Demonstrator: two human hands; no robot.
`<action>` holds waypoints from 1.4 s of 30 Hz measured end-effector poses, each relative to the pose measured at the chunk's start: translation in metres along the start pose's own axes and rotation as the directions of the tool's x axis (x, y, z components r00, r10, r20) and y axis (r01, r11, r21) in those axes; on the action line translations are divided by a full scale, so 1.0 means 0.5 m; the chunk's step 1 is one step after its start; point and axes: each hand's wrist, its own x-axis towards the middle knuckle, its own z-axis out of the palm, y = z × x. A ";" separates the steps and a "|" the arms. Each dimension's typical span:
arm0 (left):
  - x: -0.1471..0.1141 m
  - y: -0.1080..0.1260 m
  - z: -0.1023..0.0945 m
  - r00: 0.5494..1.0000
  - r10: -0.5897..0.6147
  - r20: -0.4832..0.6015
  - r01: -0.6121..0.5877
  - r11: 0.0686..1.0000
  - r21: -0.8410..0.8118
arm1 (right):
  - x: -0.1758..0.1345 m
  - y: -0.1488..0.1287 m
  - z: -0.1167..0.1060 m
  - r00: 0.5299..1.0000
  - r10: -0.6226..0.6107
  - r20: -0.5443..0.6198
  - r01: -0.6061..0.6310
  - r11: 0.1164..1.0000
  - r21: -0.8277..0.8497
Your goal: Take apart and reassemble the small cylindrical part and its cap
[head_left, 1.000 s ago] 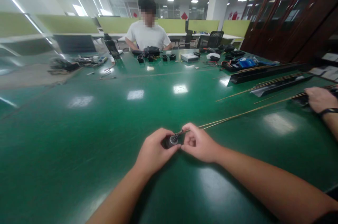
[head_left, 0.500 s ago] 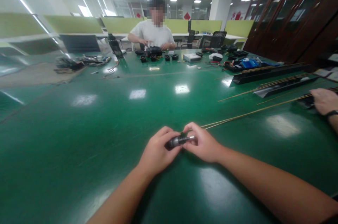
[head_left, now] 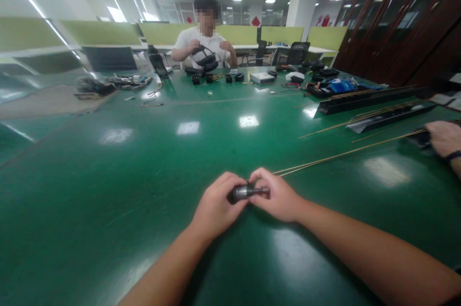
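Note:
My left hand (head_left: 218,207) is closed round a dark cylindrical tool (head_left: 240,192), which lies sideways with its narrow metal shaft pointing right. Beside that shaft, my right hand (head_left: 275,195) has its thumb and fingers curled in. Thin brass-coloured rods (head_left: 317,162) run from behind the right fingers up to the far right. The fingers hide the near ends of the rods, and whether the right hand also touches the shaft is unclear. Both hands are low over the green table (head_left: 144,190).
At the right edge, another person's hand (head_left: 442,138) rests on a black part by the rods' far end. Black channels (head_left: 391,117) with more rods lie beyond. Across the table a person (head_left: 203,49) handles a black strapped item (head_left: 207,61), behind small black boxes (head_left: 234,78).
The tool has turned slightly in my left hand, its shaft now more level. Both hands stay nearly in place. The person opposite has lifted the black strapped item.

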 end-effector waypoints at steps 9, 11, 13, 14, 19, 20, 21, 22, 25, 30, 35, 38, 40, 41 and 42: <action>0.000 0.005 0.000 0.999 0.025 -0.026 -0.024 1.000 0.011 | 0.000 -0.005 0.000 1.000 0.006 -0.006 -0.006 1.000 0.009; 0.001 0.005 -0.001 0.999 0.023 -0.027 -0.023 1.000 0.016 | 0.000 -0.007 0.000 1.000 0.006 -0.007 -0.006 1.000 0.009; 0.001 0.005 -0.001 0.999 0.024 -0.027 -0.023 0.999 0.022 | 0.000 -0.008 0.000 1.000 0.008 -0.003 -0.008 1.000 0.024; 0.000 0.005 -0.001 0.999 0.024 -0.027 -0.023 0.999 0.026 | 0.000 -0.008 0.000 1.000 0.009 -0.001 -0.009 0.999 0.035; 0.001 0.004 -0.001 0.998 0.025 -0.051 -0.024 0.999 0.039 | 0.000 -0.006 0.000 1.000 0.010 -0.003 -0.010 0.999 0.045; 0.001 0.004 0.000 0.998 0.025 -0.059 -0.023 0.999 0.038 | 0.001 -0.006 0.000 1.000 0.009 -0.002 -0.009 0.999 0.045; 0.001 0.003 0.000 0.998 0.024 -0.064 -0.021 0.999 0.037 | 0.001 -0.007 0.000 1.000 0.009 -0.001 -0.009 0.999 0.047; 0.002 0.003 0.000 0.998 0.021 -0.067 -0.019 0.999 0.035 | 0.002 -0.007 0.000 1.000 0.011 0.002 -0.011 0.999 0.051; 0.001 0.002 0.001 0.998 0.010 -0.065 -0.009 1.000 0.029 | 0.004 -0.007 -0.001 1.000 0.019 0.010 -0.020 0.997 0.068; 0.000 0.000 0.002 0.998 -0.001 -0.066 0.003 0.999 0.032 | 0.006 -0.005 0.000 1.000 0.028 0.008 -0.029 0.994 0.110; 0.000 0.000 0.001 0.997 0.002 -0.078 0.001 1.000 0.030 | 0.005 -0.004 -0.001 1.000 0.025 0.008 -0.026 0.992 0.124; 0.000 0.001 -0.001 0.996 -0.005 -0.089 0.008 0.999 0.042 | 0.004 -0.004 -0.003 0.999 0.040 -0.002 -0.039 0.993 0.108; 0.000 0.001 -0.002 0.995 -0.010 -0.096 0.014 0.999 0.046 | 0.004 -0.002 -0.003 0.999 0.052 -0.010 -0.051 0.991 0.120; 0.000 0.001 -0.002 0.995 -0.011 -0.099 0.016 0.999 0.046 | 0.004 -0.001 -0.002 0.998 0.054 -0.012 -0.052 0.990 0.128; 0.001 0.000 -0.002 0.995 -0.012 -0.101 0.017 0.999 0.045 | 0.004 0.000 -0.002 0.999 0.053 -0.012 -0.051 0.990 0.133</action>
